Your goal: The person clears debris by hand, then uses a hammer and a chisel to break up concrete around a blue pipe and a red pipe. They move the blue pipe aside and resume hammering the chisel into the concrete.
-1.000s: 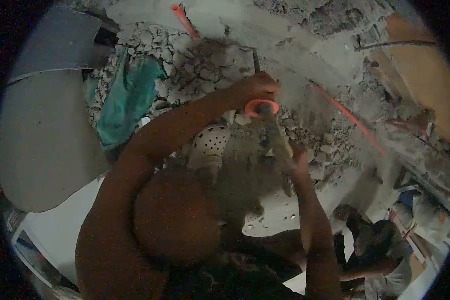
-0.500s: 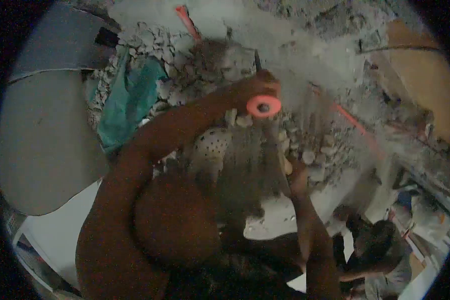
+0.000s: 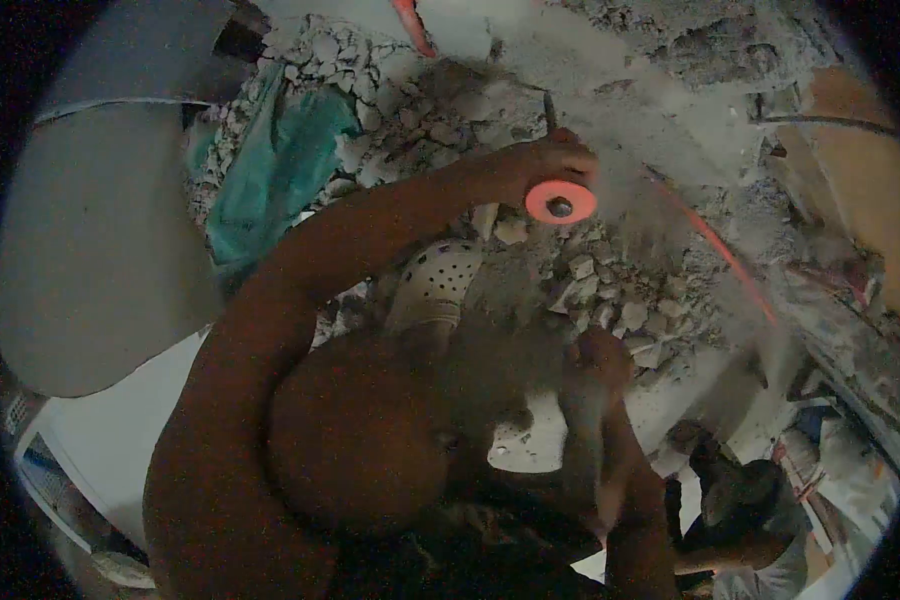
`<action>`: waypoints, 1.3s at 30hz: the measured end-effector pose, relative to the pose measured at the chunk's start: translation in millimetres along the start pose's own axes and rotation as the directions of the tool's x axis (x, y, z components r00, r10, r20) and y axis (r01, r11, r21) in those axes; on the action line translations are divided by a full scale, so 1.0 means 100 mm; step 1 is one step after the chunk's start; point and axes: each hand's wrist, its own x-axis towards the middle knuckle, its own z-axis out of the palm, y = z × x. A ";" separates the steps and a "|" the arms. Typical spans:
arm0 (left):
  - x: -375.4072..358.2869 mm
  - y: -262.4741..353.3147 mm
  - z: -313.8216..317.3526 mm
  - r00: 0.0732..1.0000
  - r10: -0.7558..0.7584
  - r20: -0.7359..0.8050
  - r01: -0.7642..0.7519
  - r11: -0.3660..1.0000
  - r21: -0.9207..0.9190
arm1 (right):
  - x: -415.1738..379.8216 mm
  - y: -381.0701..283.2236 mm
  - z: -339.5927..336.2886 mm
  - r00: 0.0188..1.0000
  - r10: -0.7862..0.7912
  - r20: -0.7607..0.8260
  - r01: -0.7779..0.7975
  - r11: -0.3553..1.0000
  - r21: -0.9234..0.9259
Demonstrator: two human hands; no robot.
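Note:
My left hand [image 3: 568,155] is closed round a chisel with a round orange hand guard [image 3: 542,204]. The chisel's dark steel shaft [image 3: 550,112] sticks out beyond my fist into dusty rubble. Low and nearer my body, my right hand [image 3: 602,362] is closed on what looks like a hammer, smeared by motion; its head cannot be made out clearly. That hand is apart from the chisel. A pale perforated clog [image 3: 438,275] on my foot stands below my left forearm, and broken stone chunks [image 3: 635,315] lie between the hands.
Green cloth [image 3: 280,180] lies on the rubble at left, beside a large grey panel [image 3: 110,250]. An orange-red rod [image 3: 715,240] lies at right and another [image 3: 414,28] at the top. A person [image 3: 755,510] is at the lower right, near bags.
My right hand has come back toward my body, drawing the hammer away from the chisel. The view has shifted slightly; my left hand keeps its hold on the chisel.

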 end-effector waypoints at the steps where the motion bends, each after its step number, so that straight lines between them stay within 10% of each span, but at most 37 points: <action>1: 0.03 -0.01 0.00 0.999 -0.017 0.046 0.018 1.000 -0.019 | 0.06 0.34 0.29 0.999 0.036 0.012 -0.037 0.995 0.092; 4: 0.00 0.04 0.00 0.989 -0.089 0.121 0.098 0.993 -0.068 | 0.10 0.77 0.67 0.991 0.125 0.050 -0.134 0.955 0.265; 5: 0.03 0.04 -0.03 0.978 -0.137 0.156 0.151 0.985 -0.081 | 0.12 0.67 0.59 0.951 0.290 0.103 -0.294 0.757 0.584; 7: 0.02 -0.41 -0.05 0.981 -0.060 0.185 0.058 0.998 0.017 | 0.30 0.09 0.03 0.958 -0.069 -0.278 0.135 0.964 0.227; 15: 0.02 0.03 0.04 0.995 0.098 -0.020 -0.096 0.991 0.098 | 0.08 -0.01 -0.03 0.982 0.188 -0.035 -0.129 0.787 0.604; 18: 0.04 -0.23 -0.04 0.885 -0.377 0.273 0.462 0.780 -0.422 | 0.15 -0.03 -0.05 0.992 0.038 -0.119 0.010 0.925 0.379; 20: 0.00 -0.11 0.02 0.976 -0.053 0.210 0.025 0.991 0.132 | -0.04 0.03 0.02 0.997 0.023 -0.078 0.001 0.956 0.293; 21: 0.04 -0.02 -0.04 0.986 -0.081 0.144 0.096 0.991 -0.096 | -0.12 0.14 0.17 0.995 0.029 -0.097 0.019 0.885 0.466; 24: 0.07 0.06 0.00 0.992 -0.122 0.021 0.122 0.993 -0.005 | -0.14 0.27 0.33 0.988 0.077 -0.137 0.056 0.645 0.762; 27: 0.09 0.06 -0.03 0.915 -0.345 0.208 0.386 0.900 -0.203 | 0.09 0.29 0.16 0.893 0.306 0.331 -0.332 -0.049 0.942; 29: 0.05 0.08 0.02 0.955 -0.263 0.136 0.289 0.931 -0.225 | 0.25 0.24 0.03 0.982 0.154 -0.108 -0.040 0.732 0.680; 31: -0.10 -0.26 0.17 0.990 0.029 0.140 -0.042 0.995 0.090 | 0.19 0.22 0.02 0.991 -0.001 -0.136 0.049 0.937 0.346; 32: -0.04 -0.11 0.19 0.990 0.027 0.136 -0.037 0.997 0.074 | 0.15 0.20 0.01 0.986 -0.079 -0.149 0.103 0.982 0.161; 34: 0.10 0.04 -0.03 0.999 -0.031 -0.043 0.030 0.999 -0.032 | 0.15 0.22 0.07 0.928 -0.232 -0.291 0.332 0.870 0.364; 38: 0.08 -0.10 0.05 0.996 -0.045 0.079 0.044 0.999 0.006 | -0.07 0.11 0.10 0.811 -0.302 -0.500 0.575 0.563 0.593; 39: 0.07 -0.11 0.08 0.996 -0.041 0.081 0.040 0.999 0.006 | 0.13 0.02 0.04 0.978 0.034 -0.206 0.159 0.520 0.839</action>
